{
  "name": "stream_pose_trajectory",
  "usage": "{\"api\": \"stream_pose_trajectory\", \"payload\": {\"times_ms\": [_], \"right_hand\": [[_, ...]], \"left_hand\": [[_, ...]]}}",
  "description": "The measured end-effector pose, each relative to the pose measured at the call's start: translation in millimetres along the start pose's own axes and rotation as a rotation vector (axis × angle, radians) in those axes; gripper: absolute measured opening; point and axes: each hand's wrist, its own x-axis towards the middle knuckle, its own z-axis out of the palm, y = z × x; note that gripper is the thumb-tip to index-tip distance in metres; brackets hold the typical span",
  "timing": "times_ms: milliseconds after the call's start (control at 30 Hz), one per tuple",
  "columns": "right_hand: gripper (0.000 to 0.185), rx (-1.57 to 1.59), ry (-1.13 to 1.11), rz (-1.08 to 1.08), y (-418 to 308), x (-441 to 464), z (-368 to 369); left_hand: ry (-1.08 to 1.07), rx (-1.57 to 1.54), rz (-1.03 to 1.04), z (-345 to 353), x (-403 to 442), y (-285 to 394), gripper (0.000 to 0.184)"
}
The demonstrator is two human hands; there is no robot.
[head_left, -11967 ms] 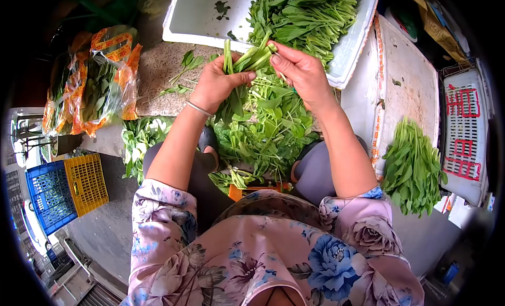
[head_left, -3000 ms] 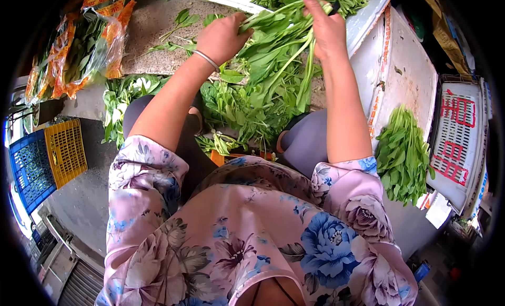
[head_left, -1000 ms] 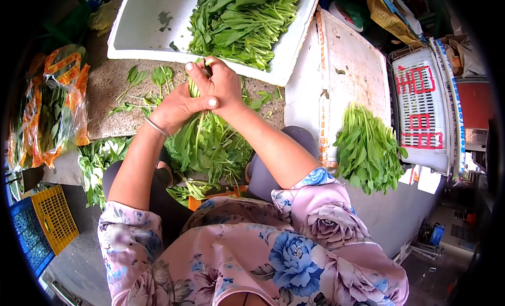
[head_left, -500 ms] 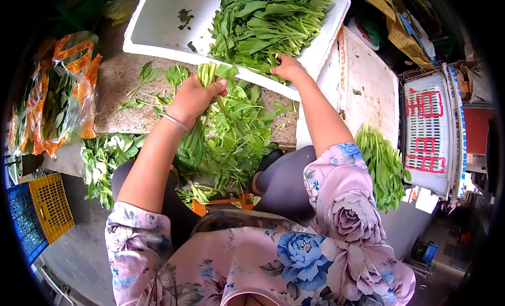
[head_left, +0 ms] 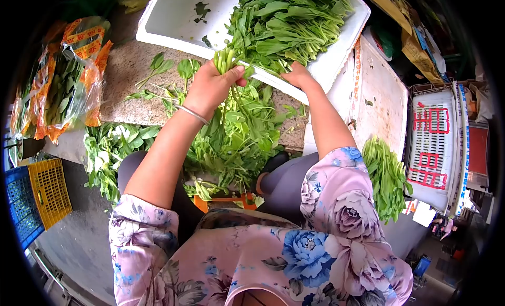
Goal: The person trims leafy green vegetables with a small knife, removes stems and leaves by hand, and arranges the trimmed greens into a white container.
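- My blouse (head_left: pixel 247 253): pink, printed with blue and mauve flowers and greyish leaves.
- My trousers (head_left: pixel 286 181): dark grey-purple.
- My bangle (head_left: pixel 192 114): silvery.
- The bunch (head_left: pixel 225 61) in my left hand (head_left: pixel 208 89): pale green stems, deeper green leaves.
- The foam box (head_left: pixel 176 23): white.
- The plastic wrapping (head_left: pixel 87 52): clear, banded with orange print.
- A blue crate (head_left: pixel 21 206), a yellow crate (head_left: pixel 50 193) and a white crate (head_left: pixel 431 143) marked in red.

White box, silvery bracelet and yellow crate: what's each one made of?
The white box looks like foam, smooth and dull, with thick, chunky walls. The bracelet seems to be polished metal, since it's grey and shiny; which metal, I can't tell. The yellow crate is probably hard plastic: bright colour, with rows of neat holes.
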Motion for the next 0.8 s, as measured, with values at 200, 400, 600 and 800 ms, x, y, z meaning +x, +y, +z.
{"api": "stream_pose_trajectory", "payload": {"times_ms": [200, 400, 600, 800], "right_hand": [[0.069, 0.035, -0.096, 0.035, -1, 9, 0], [0.063, 0.058, -0.177, -0.027, 2, 7, -10], [0.059, 0.202, -0.115, -0.056, 11, 4, -24], [0.032, 0.467, -0.222, -0.097, 13, -15, -72]], "left_hand": [[0.000, -0.008, -0.018, 0, -3, 4, 0.019], [0.003, 0.000, 0.001, -5, 3, 3, 0.018], [0.043, -0.004, 0.013, -11, 4, 8, 0.019], [0.127, -0.095, 0.039, -21, 6, 13, 0.018]]}}
